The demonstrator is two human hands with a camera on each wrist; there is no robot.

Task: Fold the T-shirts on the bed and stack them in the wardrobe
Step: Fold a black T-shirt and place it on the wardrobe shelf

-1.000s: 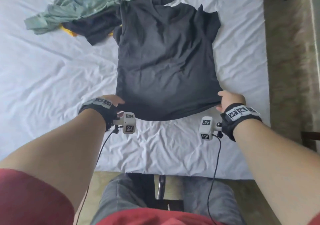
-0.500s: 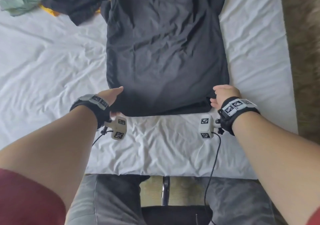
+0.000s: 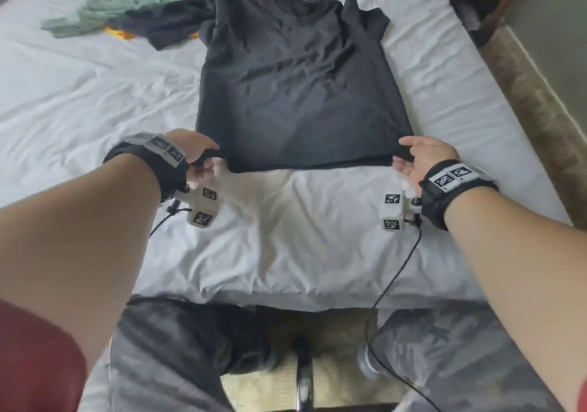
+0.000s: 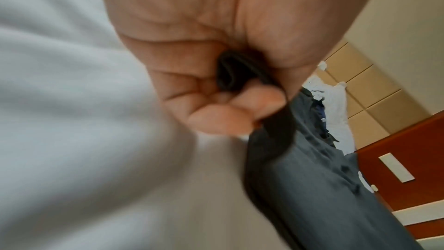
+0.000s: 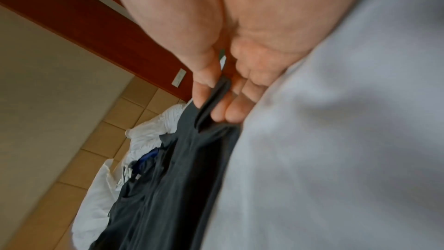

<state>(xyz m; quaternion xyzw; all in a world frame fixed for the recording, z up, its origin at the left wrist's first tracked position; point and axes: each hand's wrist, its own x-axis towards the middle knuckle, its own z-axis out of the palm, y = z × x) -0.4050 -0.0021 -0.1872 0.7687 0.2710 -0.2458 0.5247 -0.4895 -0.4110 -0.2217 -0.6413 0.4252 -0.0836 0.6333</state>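
Black T-shirt [image 3: 298,84] lies flat, front up, on the white bed sheet [image 3: 95,100], collar away from the person, hem nearest.

Left hand [image 3: 193,154] at the hem's left corner: fingers [image 4: 216,121] curled into the palm with a bunched fold of the dark fabric gripped inside.

Right hand [image 3: 425,160] at the hem's right corner: thumb and fingers [image 5: 230,110] pinch a narrow strip of hem, the fingers less tightly curled.

Hem runs straight between both hands, resting on the sheet.

At the bed's far left lie a crumpled pale green T-shirt [image 3: 133,5], another dark garment [image 3: 165,24] and a bit of yellow cloth [image 3: 119,33], touching in one heap.
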